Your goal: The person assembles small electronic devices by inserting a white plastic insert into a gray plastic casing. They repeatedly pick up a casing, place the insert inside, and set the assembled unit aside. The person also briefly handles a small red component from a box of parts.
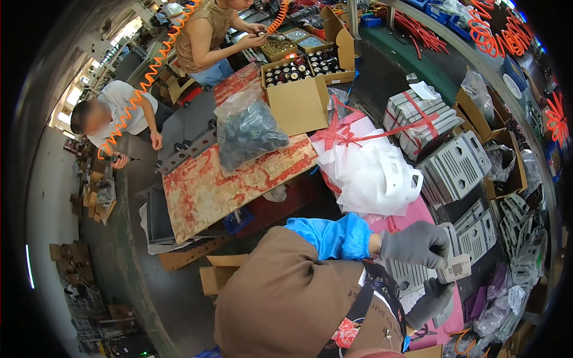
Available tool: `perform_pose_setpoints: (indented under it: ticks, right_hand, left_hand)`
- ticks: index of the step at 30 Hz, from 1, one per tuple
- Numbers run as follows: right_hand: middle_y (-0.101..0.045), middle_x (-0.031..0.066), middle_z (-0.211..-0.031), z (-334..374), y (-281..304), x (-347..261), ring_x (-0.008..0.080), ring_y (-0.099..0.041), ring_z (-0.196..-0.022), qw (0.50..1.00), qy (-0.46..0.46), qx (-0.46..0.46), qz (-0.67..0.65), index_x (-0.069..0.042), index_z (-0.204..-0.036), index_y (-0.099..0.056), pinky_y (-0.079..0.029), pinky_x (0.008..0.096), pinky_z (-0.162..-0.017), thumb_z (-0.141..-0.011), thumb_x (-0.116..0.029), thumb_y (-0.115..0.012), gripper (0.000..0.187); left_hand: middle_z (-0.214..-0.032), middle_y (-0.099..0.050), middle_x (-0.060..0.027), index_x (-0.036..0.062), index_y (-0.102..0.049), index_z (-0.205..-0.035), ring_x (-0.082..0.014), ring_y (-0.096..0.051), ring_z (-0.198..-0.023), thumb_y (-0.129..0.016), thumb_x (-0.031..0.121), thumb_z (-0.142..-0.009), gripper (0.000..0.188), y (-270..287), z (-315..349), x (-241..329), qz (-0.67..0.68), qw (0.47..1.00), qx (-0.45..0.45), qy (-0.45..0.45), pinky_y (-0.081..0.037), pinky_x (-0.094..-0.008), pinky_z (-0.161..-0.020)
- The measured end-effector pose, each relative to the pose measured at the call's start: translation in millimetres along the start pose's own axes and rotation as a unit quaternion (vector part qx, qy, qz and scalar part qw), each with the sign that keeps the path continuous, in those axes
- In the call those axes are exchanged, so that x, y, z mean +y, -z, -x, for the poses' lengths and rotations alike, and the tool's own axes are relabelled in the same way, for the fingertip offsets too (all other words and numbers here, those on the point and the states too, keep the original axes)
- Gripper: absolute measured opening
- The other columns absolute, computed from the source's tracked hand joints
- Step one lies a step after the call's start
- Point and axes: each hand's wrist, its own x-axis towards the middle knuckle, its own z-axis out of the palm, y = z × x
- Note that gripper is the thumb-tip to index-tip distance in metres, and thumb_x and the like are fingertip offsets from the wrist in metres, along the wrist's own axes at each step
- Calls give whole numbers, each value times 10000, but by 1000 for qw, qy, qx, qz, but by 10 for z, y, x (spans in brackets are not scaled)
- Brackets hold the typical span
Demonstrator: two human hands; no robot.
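**poster1:** Head view, looking down at the bench. The small grey plastic plate [456, 268] sits low on the right, pinched at its left edge by the left hand [416, 243] in a grey glove, fingers clamped on it. It hangs just over a ribbed grey panel [410, 276] lying on the pink sheet [418, 215]. The right hand [431, 300] is below it, also gloved, fingers curled, maybe under the panel's edge. I can't tell if it's gripping anything.

**poster2:** So how far along would you say?

**poster1:** Early-to-middle, just my guess. The plate isn't seated on anything yet. Beyond it there's a fanned stack of grey vented panels [456, 169] and a bundle of panels tied with red ribbon [415, 119] that's unopened, so plenty left. No finished pile I can pick out.

**poster2:** What can't you see?

**poster1:** Lots. The person's brown top [280, 298] and blue sleeve cover [331, 235] block the near edge of the bench. The right hand's palm is hidden. The white foam bags [373, 173] cover whatever's beneath them. The right rim is bent and cluttered, with loose grey parts I can't sort out. Two other people work at the far end by an open cardboard box [298, 89].
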Motion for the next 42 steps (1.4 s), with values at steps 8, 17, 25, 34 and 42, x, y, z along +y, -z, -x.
perform_pose_setpoints:
  ticks: [8, 17, 25, 34, 42]
  right_hand:
    - [-621, 109, -811, 105, -309, -212, 163, -592, -674, 990, 61, 50, 120, 50, -1132, -617, -501, 287, -600, -1028, -355, -450, 450]
    - [-601, 100, -829, 81, -721, -290, 145, -581, -667, 986, 66, 18, 152, 55, -1045, -596, -497, 279, -590, -1050, -289, -419, 387]
    - [-656, 120, -838, 47, -910, -217, 173, -616, -668, 980, 70, 12, 186, 25, -1127, -612, -477, 306, -592, -1040, -351, -411, 435]
    - [-631, 101, -889, 33, -1105, -204, 150, -596, -668, 984, 58, 23, 165, 19, -1119, -613, -493, 275, -583, -1043, -278, -426, 359]
    - [-624, 117, -850, 35, -1376, -254, 163, -591, -607, 994, 45, 10, 103, 28, -1137, -598, -480, 273, -505, -1045, -280, -430, 362]
  left_hand:
    - [-830, -663, -41, 7, -664, -874, -109, -604, -750, -782, 217, -819, 247, 324, 99, -77, 53, 992, 57, 97, -499, -295, -678]
    - [-813, -635, -21, 9, -670, -887, -98, -570, -760, -769, 180, -845, 202, 702, 176, -329, 55, 991, 89, 81, -475, -279, -689]
    - [-816, -622, -25, 10, -659, -871, -102, -568, -743, -780, 194, -845, 222, 942, 117, -468, 76, 990, 60, 107, -479, -276, -676]
    - [-794, -630, -33, 12, -662, -869, -111, -574, -731, -780, 192, -843, 217, 1178, 10, -527, 88, 987, 24, 133, -484, -285, -671]
    - [-785, -638, -34, 8, -662, -860, -112, -576, -702, -775, 175, -845, 202, 1405, -40, -492, 71, 992, 28, 98, -482, -286, -645]
